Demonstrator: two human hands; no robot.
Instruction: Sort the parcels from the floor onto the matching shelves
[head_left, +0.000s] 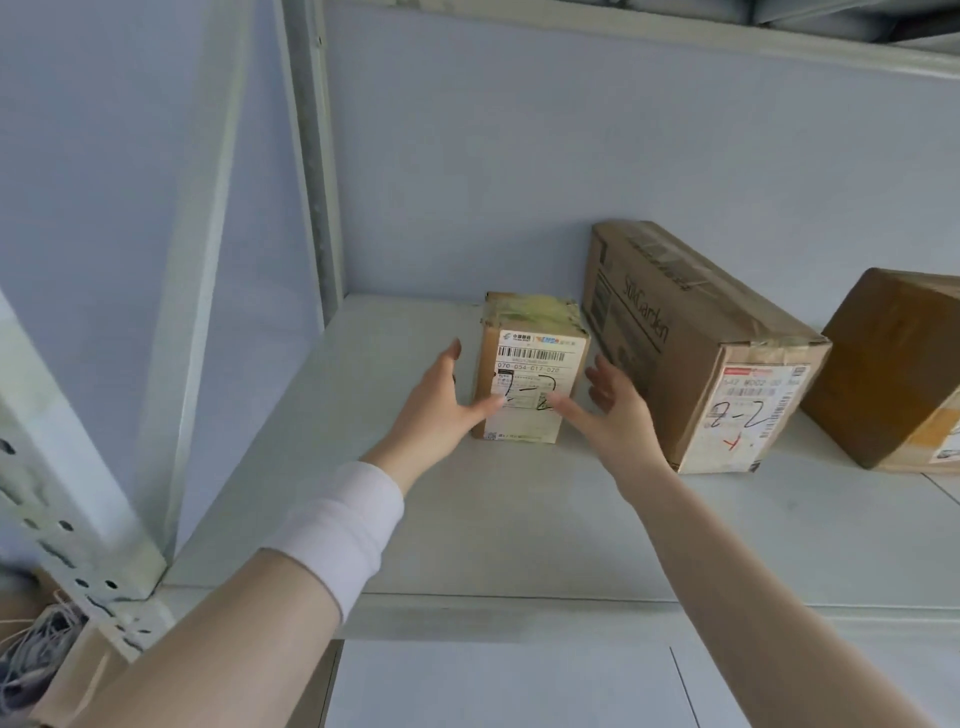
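- Parcels are counted as three, all of brown cardboard, standing in a row on one white metal shelf (467, 530).
- Furthest left, a small brown cardboard parcel (530, 322) is set upright with yellowish tape across its top. Its white postal label shows a barcode, the printed number "070-054-617-020" and a handwritten black "2-2".
- Just beside it on the right, a long brown cardboard box (691, 332) is laid lengthwise. Side print that seems to read "SunGarden" can be made out. Its end label carries a handwritten "2-2" with a red mark beneath, and the small print is blurred.
- Further right, a third brown cardboard box (893, 364) is cut off by the frame edge and its label cannot be read.
- Two hands are seen at the small parcel. The left hand (441, 410) is spread along the parcel's left side, with the thumb laid on the label.
- The right hand (613, 415) is spread at the right side, fingers straight, thumb at the label.
- One white fabric band (337, 525) is worn on the left forearm.
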